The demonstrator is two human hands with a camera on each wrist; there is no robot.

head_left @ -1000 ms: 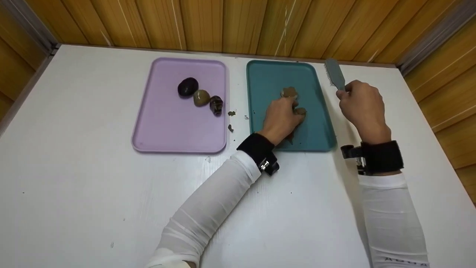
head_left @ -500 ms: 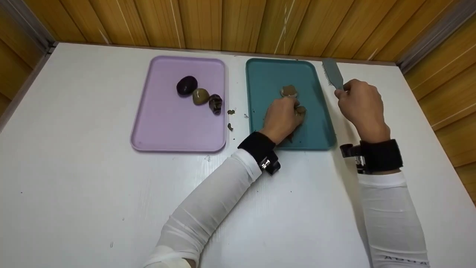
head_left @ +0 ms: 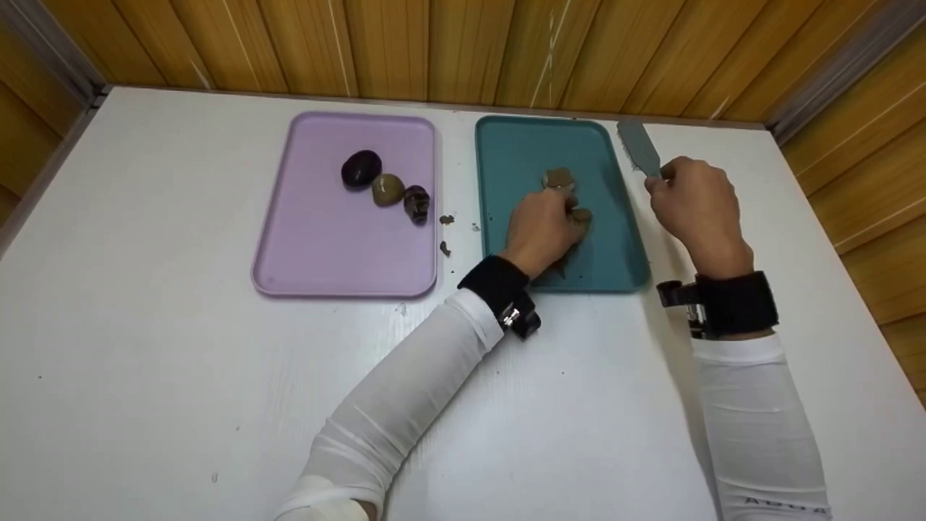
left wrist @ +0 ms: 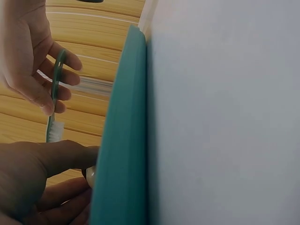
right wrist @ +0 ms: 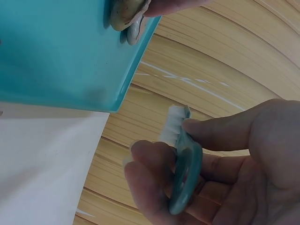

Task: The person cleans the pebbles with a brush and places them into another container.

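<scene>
stone under left hand (gripped)

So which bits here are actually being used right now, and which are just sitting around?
In use:
left hand on a muddy stone
teal tray under it
right hand holding the brush

Lying about:
purple tray with three clean stones
mud crumbs on the white table

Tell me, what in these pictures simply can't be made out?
- Head view: what the left hand closes on in the teal tray; its own fingers cover it.
- Head view: the brush handle, hidden inside the right hand.
- Right wrist view: the muddy stone is cut off by the top edge.
- Left wrist view: the tray's inside, seen edge-on only.
</scene>
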